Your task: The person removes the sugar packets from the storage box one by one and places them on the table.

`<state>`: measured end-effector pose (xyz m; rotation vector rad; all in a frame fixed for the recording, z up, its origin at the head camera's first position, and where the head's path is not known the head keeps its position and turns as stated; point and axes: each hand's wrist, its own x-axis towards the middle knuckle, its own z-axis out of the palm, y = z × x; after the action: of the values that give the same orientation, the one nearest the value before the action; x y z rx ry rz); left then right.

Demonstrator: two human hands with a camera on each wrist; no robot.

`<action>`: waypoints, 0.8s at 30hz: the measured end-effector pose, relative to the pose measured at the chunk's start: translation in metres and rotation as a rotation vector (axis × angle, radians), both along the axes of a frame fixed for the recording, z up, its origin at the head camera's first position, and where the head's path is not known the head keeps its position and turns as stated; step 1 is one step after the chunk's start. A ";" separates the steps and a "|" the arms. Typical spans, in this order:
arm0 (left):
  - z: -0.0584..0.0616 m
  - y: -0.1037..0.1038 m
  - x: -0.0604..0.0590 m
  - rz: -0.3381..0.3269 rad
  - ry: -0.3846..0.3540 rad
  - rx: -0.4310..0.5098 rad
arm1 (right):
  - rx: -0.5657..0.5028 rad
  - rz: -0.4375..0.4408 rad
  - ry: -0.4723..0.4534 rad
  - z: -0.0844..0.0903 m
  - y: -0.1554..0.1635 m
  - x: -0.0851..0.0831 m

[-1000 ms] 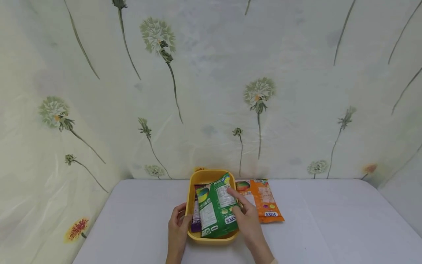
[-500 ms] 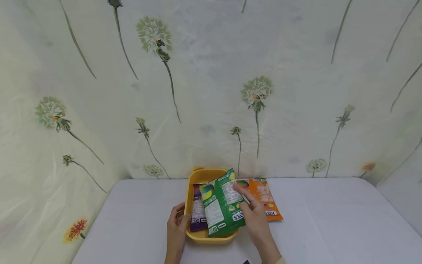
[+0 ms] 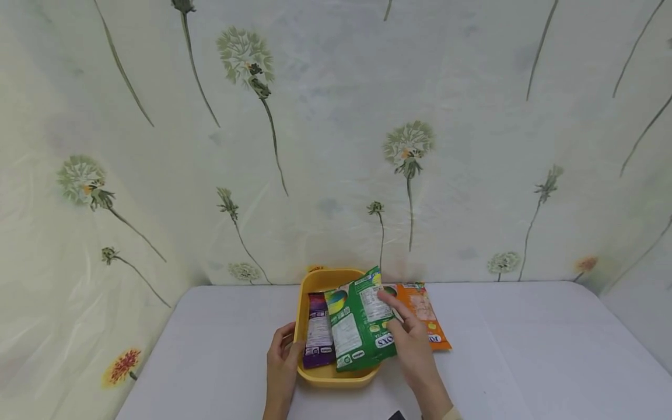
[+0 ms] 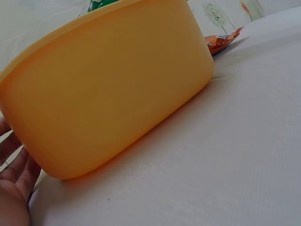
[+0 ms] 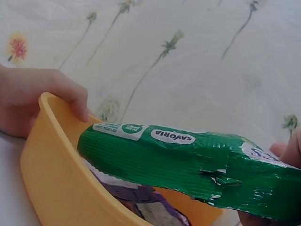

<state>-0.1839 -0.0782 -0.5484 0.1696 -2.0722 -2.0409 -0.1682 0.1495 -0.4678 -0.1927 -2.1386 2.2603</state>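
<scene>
A yellow plastic tub [image 3: 338, 382] stands on the white table. My left hand [image 3: 280, 364] grips its left wall; in the right wrist view the thumb lies over the rim, and in the left wrist view fingers [image 4: 16, 162] rest against the outside. My right hand [image 3: 416, 350] holds a green candy bag [image 3: 362, 326] by its right side, thumb and fingers on either face. That bag is tilted over the tub, its lower left end just inside the rim in the right wrist view [image 5: 141, 155]. Beneath lies a purple candy bag [image 3: 318, 335] inside the tub, partly covered.
An orange candy bag [image 3: 433, 318] lies on the table right of the tub, partly hidden by the green bag and my right hand. Behind the white-covered table [image 3: 509, 344] hangs a pale cloth [image 3: 336, 146] printed with dandelions.
My right hand has shifted the green bag to the right and slightly up, uncovering more of the purple bag. The left hand stays on the tub.
</scene>
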 end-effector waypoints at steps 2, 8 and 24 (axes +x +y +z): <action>0.001 0.001 0.000 -0.003 0.002 0.004 | 0.011 -0.012 -0.004 0.000 0.003 -0.001; 0.001 0.002 0.000 -0.014 0.026 0.012 | 0.039 -0.051 0.000 0.002 0.012 -0.002; 0.000 0.000 0.002 -0.006 0.015 0.003 | 0.046 -0.084 0.065 0.001 0.027 -0.002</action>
<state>-0.1822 -0.0787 -0.5481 0.1491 -2.0636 -2.0421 -0.1702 0.1768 -0.4667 -0.2010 -2.1067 2.1391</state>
